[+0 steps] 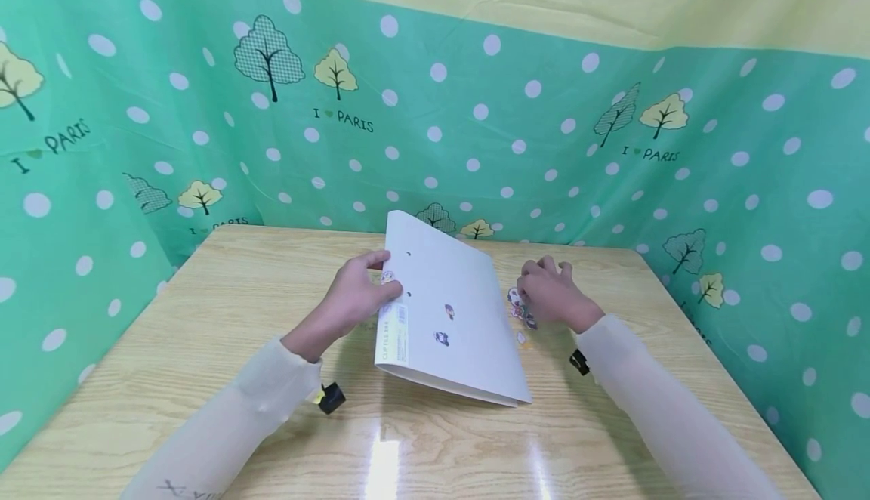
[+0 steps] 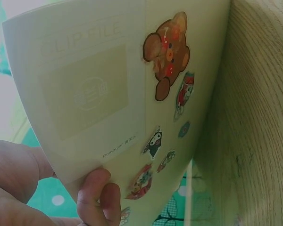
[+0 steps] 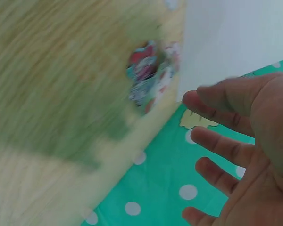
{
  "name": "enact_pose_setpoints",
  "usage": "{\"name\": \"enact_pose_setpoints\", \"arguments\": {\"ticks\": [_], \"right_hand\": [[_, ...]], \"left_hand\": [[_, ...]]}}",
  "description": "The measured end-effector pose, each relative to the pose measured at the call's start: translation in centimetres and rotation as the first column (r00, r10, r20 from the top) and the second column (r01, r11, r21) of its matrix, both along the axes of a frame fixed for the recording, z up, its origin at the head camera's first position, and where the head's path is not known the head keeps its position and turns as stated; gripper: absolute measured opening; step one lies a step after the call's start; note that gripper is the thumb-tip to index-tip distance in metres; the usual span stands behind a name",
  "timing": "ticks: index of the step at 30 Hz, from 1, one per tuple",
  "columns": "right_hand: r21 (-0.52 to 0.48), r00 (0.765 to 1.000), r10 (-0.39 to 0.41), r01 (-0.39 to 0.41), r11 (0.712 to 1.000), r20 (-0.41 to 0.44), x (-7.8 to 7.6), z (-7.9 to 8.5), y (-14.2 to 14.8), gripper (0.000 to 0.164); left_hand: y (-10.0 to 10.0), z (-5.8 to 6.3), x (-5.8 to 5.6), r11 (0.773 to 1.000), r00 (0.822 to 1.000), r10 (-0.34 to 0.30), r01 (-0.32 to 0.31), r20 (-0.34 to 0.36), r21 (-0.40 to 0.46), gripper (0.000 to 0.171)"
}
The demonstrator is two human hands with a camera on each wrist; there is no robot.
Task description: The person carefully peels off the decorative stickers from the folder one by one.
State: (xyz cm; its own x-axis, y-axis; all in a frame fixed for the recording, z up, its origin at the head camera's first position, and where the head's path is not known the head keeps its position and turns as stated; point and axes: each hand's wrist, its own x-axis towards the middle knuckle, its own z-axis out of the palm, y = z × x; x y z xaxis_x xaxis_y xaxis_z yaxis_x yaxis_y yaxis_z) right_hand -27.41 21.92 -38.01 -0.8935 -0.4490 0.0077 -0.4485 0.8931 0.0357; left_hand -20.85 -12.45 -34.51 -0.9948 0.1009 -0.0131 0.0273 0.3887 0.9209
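My left hand (image 1: pixel 353 292) grips the left edge of a white clip file folder (image 1: pixel 455 311), which stands tilted with its left side raised off the table. Small cartoon stickers (image 1: pixel 442 338) dot its upper cover. On the other cover, seen in the left wrist view, are a brown bear sticker (image 2: pixel 167 56) and several smaller ones. My right hand (image 1: pixel 553 294) hovers just right of the folder, its fingers apart and slightly bent, holding nothing visible. Beside it, cut-out stickers (image 3: pixel 144 70) lie on the table by the folder's right edge, somewhat blurred in the right wrist view.
The wood-grain table (image 1: pixel 238 319) reaches back to a green dotted curtain (image 1: pixel 435 137) that hangs behind it and along both sides. Each wrist carries a small black device (image 1: pixel 331 398) below the sleeve cuff.
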Motion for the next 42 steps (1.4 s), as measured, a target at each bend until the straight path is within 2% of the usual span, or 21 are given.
{"name": "enact_pose_setpoints", "arguments": {"ticks": [5, 10, 20, 27, 34, 42], "right_hand": [[-0.025, 1.000, 0.015, -0.016, 1.000, -0.013, 0.1, 0.6, -1.1, 0.011], [-0.083, 0.999, 0.036, -0.037, 0.996, -0.008, 0.8, 1.4, -3.0, 0.016], [-0.178, 0.983, 0.176, -0.183, 0.967, -0.057, 3.2, 2.2, -6.2, 0.032], [-0.157, 0.960, 0.263, -0.275, 0.948, -0.096, 4.4, 2.1, -7.7, 0.032], [-0.135, 0.942, 0.307, -0.325, 0.936, -0.136, 5.0, 1.7, -8.4, 0.027], [-0.092, 0.907, 0.354, -0.382, 0.920, -0.227, 5.2, 1.3, -8.8, 0.023]], "left_hand": [[0.0, -0.1, -0.1, 1.000, 1.000, 0.000, 0.000, 0.006, 0.004, 0.073], [0.0, -0.1, -0.1, 1.000, 1.000, -0.001, 0.001, 0.010, 0.007, 0.073], [0.0, 0.1, -0.2, 1.000, 1.000, -0.005, 0.004, 0.013, 0.026, 0.073], [0.0, 0.0, -0.2, 1.000, 1.000, -0.001, 0.001, 0.011, 0.019, 0.073], [0.1, 0.1, -0.2, 1.000, 1.000, 0.006, -0.006, 0.015, 0.023, 0.073], [0.1, -0.1, -0.2, 1.000, 1.000, 0.010, -0.010, 0.005, 0.025, 0.074]]}}
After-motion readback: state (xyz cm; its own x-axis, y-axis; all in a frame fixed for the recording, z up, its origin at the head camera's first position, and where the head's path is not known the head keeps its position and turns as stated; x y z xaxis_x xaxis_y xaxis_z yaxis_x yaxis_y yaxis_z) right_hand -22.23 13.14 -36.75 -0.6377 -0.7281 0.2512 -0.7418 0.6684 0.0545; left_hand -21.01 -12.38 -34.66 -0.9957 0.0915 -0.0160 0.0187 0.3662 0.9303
